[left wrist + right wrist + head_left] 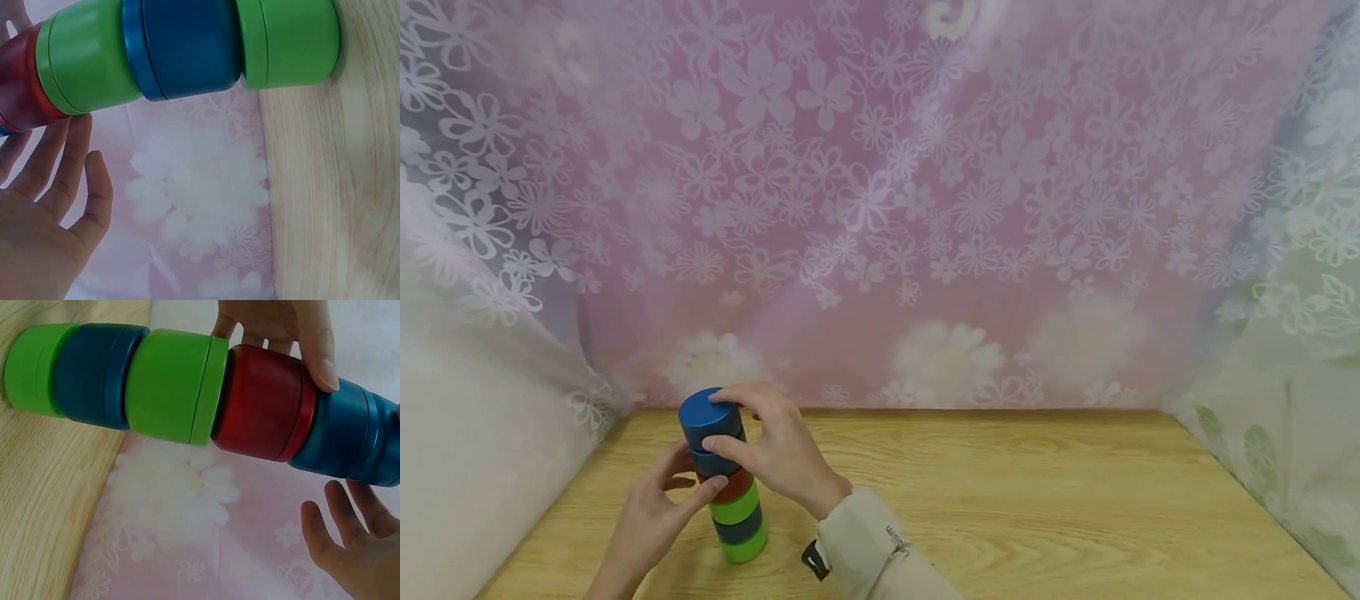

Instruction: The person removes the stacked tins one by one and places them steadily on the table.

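Note:
A tilted stack of round tins (735, 508) stands on the wooden table (1037, 517). From the bottom it goes green (31, 369), dark blue (94, 375), green (169, 384), red (262, 406), then two blue tins, the upper one (703, 415) on top. My right hand (775, 454) curls over the top blue tin, with a finger on its lid and the thumb on the blue tin (344, 437) below. My left hand (651, 512) steadies the stack from the left. Its thumb (317, 353) lies on the red tin's rim, with straight fingers (62, 156) behind it.
A pink flowered curtain (880, 208) hangs along the table's far edge, with pale sheer drapes at the left (467, 417) and right (1285, 350). The stack stands near the table's front left corner. Bare wood stretches to the right.

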`<state>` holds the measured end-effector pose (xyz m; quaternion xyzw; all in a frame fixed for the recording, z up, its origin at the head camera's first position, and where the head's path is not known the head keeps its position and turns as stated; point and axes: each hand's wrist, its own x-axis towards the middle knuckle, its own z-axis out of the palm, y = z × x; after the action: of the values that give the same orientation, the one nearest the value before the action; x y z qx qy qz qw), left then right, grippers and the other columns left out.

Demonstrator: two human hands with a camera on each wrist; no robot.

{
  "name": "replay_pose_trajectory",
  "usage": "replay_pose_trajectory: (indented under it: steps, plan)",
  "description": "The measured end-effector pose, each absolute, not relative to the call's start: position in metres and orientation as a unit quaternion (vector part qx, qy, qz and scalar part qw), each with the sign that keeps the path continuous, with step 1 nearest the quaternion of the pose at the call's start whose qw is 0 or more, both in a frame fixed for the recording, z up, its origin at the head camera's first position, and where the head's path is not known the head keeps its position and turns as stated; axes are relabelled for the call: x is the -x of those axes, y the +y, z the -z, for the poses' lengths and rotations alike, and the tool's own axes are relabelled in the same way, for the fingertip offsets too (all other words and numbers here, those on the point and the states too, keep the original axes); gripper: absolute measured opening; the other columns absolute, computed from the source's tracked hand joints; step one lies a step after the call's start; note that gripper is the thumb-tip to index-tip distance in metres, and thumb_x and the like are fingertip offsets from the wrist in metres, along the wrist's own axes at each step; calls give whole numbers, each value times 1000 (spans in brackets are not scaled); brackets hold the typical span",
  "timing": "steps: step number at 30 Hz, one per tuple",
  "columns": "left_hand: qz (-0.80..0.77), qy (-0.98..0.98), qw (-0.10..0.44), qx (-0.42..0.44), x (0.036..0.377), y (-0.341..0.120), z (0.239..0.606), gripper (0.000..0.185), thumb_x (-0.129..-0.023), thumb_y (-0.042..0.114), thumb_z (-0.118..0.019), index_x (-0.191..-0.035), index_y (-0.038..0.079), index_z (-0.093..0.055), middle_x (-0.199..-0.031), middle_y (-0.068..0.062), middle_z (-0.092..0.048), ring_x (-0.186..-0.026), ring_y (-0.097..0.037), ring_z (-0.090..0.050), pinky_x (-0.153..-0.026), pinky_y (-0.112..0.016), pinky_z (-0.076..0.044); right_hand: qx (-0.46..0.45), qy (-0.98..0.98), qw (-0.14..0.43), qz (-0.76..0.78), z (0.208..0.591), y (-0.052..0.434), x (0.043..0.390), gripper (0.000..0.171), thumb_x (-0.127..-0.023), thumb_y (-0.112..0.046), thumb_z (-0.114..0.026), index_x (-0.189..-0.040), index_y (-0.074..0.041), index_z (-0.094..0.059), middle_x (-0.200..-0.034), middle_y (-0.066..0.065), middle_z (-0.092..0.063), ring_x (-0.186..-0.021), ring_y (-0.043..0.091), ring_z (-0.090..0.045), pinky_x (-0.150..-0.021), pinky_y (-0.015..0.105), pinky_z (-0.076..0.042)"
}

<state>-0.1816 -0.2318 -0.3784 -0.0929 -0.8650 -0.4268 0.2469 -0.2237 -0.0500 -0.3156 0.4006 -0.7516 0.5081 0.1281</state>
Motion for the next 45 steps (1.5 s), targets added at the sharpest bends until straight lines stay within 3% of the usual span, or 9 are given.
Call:
replay_pose_trajectory:
  steps: [15, 20, 29, 36, 45]
  plan:
    - [425, -868, 240, 86, 182, -231, 378, 50, -91, 12, -79, -134, 1, -59, -117, -14, -70, -92, -1, -61, -75, -26, -53, -400, -736, 136, -529, 313, -43, 222, 38, -92, -11, -77, -129, -5, -66, -130, 6, -64, -116, 12, -59, -96, 26, -48]
    - [425, -868, 243, 85, 181, -230, 377, 49, -91, 15, -78, -133, 0, -59, -116, -14, -70, -92, -2, -61, -76, -30, -55, -396, -732, 139, -537, 311, -38, 221, 39, -92, -7, -77, -129, -3, -65, -131, 8, -64, -113, 13, -61, -97, 28, -48]
    - [418, -874, 237, 74, 181, -230, 376, 52, -91, 17, -79, -134, -3, -57, -117, -16, -69, -94, -14, -63, -78, -34, -55, -386, -728, 157, -544, 314, -22, 224, 41, -90, -5, -78, -129, -2, -65, -130, 9, -63, -117, 20, -59, -97, 33, -49]
    - [421, -863, 261, 94, 180, -228, 377, 50, -88, 10, -81, -130, -2, -59, -111, -13, -71, -91, -2, -62, -75, -30, -56, -378, -732, 186, -536, 316, 2, 226, 42, -87, -3, -80, -126, -3, -66, -129, 11, -64, -117, 24, -60, -95, 37, -51]
    - [420, -863, 264, 94, 180, -230, 380, 49, -87, 10, -81, -130, -2, -60, -110, -12, -71, -90, -1, -61, -75, -27, -55, -363, -745, 194, -525, 324, 26, 231, 42, -86, -4, -81, -125, -4, -66, -125, 9, -65, -114, 23, -60, -93, 40, -51]
